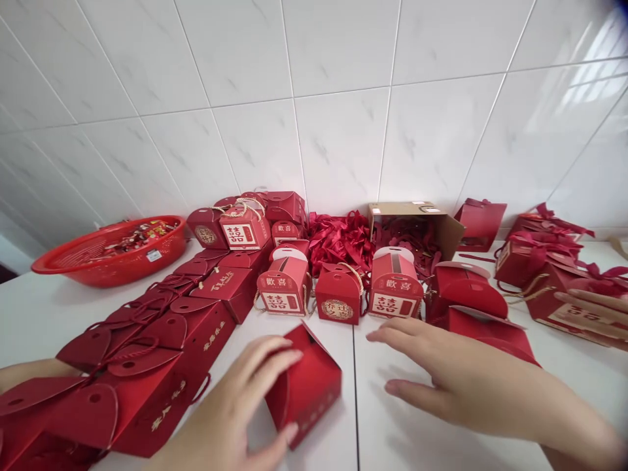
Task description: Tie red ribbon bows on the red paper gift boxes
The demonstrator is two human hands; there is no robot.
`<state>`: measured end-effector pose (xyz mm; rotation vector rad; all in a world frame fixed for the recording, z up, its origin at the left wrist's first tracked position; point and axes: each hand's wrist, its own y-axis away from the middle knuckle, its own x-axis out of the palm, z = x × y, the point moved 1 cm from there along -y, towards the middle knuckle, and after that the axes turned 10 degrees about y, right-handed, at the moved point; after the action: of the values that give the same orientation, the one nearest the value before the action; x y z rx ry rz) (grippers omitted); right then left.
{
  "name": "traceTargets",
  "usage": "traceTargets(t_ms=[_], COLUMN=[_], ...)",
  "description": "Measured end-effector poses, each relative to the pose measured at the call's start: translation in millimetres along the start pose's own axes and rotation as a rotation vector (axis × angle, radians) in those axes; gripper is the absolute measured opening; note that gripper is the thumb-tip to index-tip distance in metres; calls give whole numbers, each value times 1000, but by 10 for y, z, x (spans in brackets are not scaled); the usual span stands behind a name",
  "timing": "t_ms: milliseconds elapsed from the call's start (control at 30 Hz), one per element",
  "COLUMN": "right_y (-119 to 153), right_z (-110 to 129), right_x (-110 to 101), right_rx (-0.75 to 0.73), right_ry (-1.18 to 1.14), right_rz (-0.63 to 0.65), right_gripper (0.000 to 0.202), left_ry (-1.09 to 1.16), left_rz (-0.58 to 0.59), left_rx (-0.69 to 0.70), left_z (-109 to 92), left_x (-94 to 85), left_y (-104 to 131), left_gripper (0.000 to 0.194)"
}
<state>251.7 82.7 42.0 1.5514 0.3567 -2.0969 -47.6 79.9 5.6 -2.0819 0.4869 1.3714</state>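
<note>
A plain red gift box (pixel 314 383) stands tilted on the white table at the front centre, its top flaps partly folded. My left hand (pixel 248 399) grips it from the left, fingers on the upper side and thumb at the lower front. To the right, my right hand (pixel 436 373) hovers over the table with fingers spread and nothing in them. Behind the hands is a row of small red boxes: one with a white label (pixel 283 291), one with a round gold print (pixel 338 301), and another labelled box (pixel 396 291).
Rows of closed red boxes (pixel 161 353) fill the left, beside a red plastic basket (pixel 108 271) of sweets. Red ribbons (pixel 338 239) and a cardboard carton (pixel 451 235) sit by the tiled wall. Another person's hand (pixel 596 311) touches boxes at right; another person's arm (pixel 36 373) shows at left.
</note>
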Motion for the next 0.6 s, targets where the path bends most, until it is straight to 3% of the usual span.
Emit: traceTargets(t_ms=[133,267,367,433,500,567,600], right_y=[-70,-4,18,3,-27,-51,-53], right_z=[51,47,75,121,175,214,221], right_x=[4,37,37,33,34,41,44], right_rx=[-35,93,159,178,169,150,145], right_ry=[8,140,241,290,337,397,421], right_rz=[165,198,146,124,113,125,132], right_gripper=[79,43,34,35,34,35,36], left_ry=[163,290,427,444,239,-165,-220], left_rz=[142,245,157,0,-133,-96,-69], left_rx=[160,251,309,195,-28,-179,-206], left_z=[-312,-431,-392,-291,-137,38,124], left_x=[57,125,36,-81,-182,-210,-192], left_y=[-112,-330,-579,-839,-1161,-1491,-1638], left_gripper=[63,72,84,62,31,19,15])
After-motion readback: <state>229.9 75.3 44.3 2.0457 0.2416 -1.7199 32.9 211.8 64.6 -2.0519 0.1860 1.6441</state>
